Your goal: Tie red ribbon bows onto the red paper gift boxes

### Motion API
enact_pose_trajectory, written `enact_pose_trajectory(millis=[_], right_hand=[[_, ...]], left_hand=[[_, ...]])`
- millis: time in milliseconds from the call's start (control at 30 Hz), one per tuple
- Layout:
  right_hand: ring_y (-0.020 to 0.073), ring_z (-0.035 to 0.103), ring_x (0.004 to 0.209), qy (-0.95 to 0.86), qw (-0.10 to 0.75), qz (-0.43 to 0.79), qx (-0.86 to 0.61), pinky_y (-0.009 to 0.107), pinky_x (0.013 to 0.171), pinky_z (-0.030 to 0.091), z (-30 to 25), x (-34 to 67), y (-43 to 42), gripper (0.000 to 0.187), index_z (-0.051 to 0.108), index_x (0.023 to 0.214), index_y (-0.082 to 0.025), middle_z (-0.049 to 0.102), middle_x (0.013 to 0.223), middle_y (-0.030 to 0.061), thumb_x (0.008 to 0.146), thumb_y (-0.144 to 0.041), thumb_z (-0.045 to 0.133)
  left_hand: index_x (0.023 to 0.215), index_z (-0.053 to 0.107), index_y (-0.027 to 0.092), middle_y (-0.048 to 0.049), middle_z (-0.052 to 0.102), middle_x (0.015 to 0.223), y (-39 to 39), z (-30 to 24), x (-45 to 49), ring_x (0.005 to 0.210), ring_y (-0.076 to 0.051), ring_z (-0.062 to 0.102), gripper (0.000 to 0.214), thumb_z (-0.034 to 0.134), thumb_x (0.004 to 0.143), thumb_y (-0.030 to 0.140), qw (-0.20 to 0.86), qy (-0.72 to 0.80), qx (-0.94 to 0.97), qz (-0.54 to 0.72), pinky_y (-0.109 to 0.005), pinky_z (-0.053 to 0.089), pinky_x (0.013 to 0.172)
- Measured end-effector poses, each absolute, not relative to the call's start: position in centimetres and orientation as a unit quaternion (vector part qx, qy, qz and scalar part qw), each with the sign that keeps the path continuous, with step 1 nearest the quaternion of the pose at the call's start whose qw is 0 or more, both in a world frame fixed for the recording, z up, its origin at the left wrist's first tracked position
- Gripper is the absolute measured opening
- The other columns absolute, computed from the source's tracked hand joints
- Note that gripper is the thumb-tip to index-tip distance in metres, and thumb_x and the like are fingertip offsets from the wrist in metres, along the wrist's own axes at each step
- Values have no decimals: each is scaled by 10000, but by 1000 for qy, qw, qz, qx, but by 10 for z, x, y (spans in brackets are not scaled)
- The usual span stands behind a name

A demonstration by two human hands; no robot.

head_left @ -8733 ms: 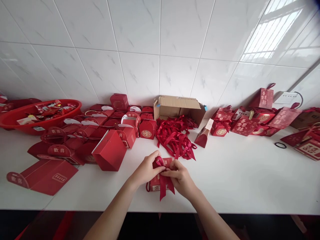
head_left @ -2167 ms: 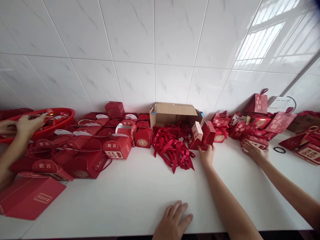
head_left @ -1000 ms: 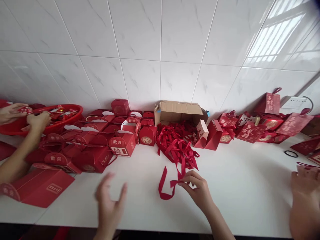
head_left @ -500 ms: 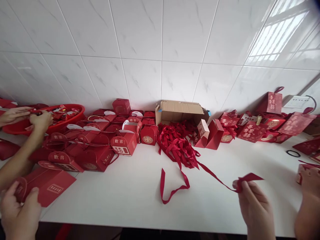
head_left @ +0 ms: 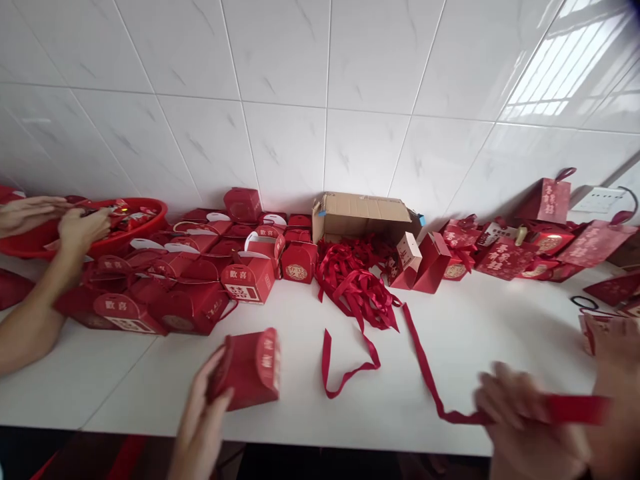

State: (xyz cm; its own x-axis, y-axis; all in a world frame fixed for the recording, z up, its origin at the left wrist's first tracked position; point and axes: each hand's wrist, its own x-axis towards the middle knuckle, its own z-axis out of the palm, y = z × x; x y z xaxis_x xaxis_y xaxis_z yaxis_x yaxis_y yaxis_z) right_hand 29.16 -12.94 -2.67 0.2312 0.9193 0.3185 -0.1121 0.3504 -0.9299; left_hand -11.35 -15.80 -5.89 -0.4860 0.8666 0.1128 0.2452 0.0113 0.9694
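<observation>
My left hand point(head_left: 203, 407) grips a small red gift box point(head_left: 247, 370) by its left end, near the front of the white table; pale lettering shows on the box's rounded right flap. At the front right, my right hand point(head_left: 530, 417) is closed on a dark red ribbon point(head_left: 425, 373), blurred by motion. One end of this ribbon trails back toward the ribbon heap point(head_left: 357, 280), and the other sticks out to the right of my fingers. Between my hands a loose ribbon piece point(head_left: 345, 387) lies bent on the table.
Red gift boxes point(head_left: 185, 307) crowd the left side. Behind the ribbons an open cardboard box point(head_left: 367, 207) rests against the tiled wall. A co-worker's hands point(head_left: 85, 227) work at a red basin point(head_left: 160, 213). Another person's hand point(head_left: 617, 353) is at right, near finished-looking boxes point(head_left: 505, 260).
My left hand has carried the red box rightward, toward the middle front. My right hand has moved down and right with the ribbon, whose trailing end now lies apart from the heap.
</observation>
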Motion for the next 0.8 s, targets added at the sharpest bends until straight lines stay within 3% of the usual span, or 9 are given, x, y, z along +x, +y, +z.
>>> enact_pose_trajectory(millis=[100, 200, 400, 800], right_hand=[[145, 375, 548, -474, 602, 534, -357, 293, 506, 328, -33, 241, -124, 455, 409, 509, -197, 358, 566, -1, 804, -499, 579], [125, 387, 619, -469, 532, 583, -396, 278, 554, 323, -34, 199, -117, 375, 488, 561, -177, 446, 738, 15, 821, -414, 619], [111, 397, 665, -485, 488, 593, -418, 257, 573, 308, -33, 170, -113, 348, 559, 609, -163, 460, 849, 22, 843, -417, 604], [115, 391, 673, -488, 467, 594, -437, 275, 597, 274, -35, 169, -104, 406, 525, 548, -146, 433, 835, 21, 826, -426, 617]], left_hand=[[1386, 364, 306, -59, 423, 1447, -143, -61, -71, 1344, -287, 375, 540, 504, 872, 395, 358, 606, 462, 540, -475, 330, 1104], [1427, 274, 307, -92, 399, 1445, -128, -60, -48, 1332, -273, 393, 571, 482, 895, 324, 322, 576, 539, 524, -476, 360, 1081], [1105, 608, 281, -59, 382, 1414, -108, -37, -36, 1347, -279, 330, 290, 501, 863, 163, 88, 511, 751, 409, -491, 365, 1073], [954, 627, 217, -89, 430, 1362, -100, -23, -28, 1312, -304, 327, 183, 518, 839, 127, 26, 495, 788, 365, -522, 400, 1030]])
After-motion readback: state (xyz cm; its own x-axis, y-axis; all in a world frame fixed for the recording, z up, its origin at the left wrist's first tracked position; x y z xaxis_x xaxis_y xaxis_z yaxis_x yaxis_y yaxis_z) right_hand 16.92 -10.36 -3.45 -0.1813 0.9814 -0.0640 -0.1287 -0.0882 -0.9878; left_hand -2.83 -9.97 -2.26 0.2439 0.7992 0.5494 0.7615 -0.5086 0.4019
